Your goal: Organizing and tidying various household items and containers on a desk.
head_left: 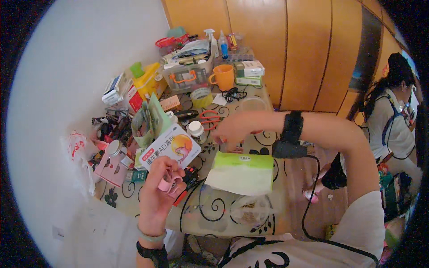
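My left hand (161, 190) is closed around a small pink looped object (171, 181) whose exact kind I cannot make out. Just beyond its fingers is a white medicine box (187, 142) with an orange picture; whether the hand touches it is unclear. My right hand (230, 129) reaches across the table, fingers pointing down and partly hidden, so its grip does not show. Beside it are red-handled scissors (210, 119) and a white-capped bottle (195, 129). A green and white tissue pack (241, 175) lies nearer to me.
Toward the back stand an orange mug (222, 77), a clear storage box (190, 77) full of items and a yellow container (147, 82). Cosmetics and a pink box (109, 166) crowd the left side. Another person (389, 116) is at the far right.
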`<state>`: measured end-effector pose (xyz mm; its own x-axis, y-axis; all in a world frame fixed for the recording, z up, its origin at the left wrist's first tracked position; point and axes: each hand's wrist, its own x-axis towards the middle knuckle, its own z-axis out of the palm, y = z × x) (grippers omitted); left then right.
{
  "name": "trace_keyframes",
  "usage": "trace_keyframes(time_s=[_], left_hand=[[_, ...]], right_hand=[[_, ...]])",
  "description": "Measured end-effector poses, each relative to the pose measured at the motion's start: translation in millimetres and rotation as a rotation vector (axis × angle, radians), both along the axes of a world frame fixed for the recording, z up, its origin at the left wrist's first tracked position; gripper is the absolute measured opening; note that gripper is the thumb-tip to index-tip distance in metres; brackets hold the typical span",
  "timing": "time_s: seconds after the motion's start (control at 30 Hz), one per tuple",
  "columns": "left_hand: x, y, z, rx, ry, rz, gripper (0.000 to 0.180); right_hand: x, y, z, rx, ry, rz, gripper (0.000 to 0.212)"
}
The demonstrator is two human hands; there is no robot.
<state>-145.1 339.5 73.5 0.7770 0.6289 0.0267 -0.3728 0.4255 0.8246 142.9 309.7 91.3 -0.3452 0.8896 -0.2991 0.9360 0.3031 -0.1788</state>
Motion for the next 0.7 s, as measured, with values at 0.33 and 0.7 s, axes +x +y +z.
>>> trace_keyframes(time_s=[0.33, 0.7], left_hand=[[5.0, -11.5, 12.5, -0.010, 0.096, 0.008, 0.024], [6.9, -2.9, 5.0, -0.032, -0.142, 0.018, 0.039]], right_hand=[[-8.0, -3.4, 35.0, 0.222, -0.028, -0.075, 0.037], [-105.2, 8.6, 89.7, 0.193, 0.507, 0.359, 0.027]])
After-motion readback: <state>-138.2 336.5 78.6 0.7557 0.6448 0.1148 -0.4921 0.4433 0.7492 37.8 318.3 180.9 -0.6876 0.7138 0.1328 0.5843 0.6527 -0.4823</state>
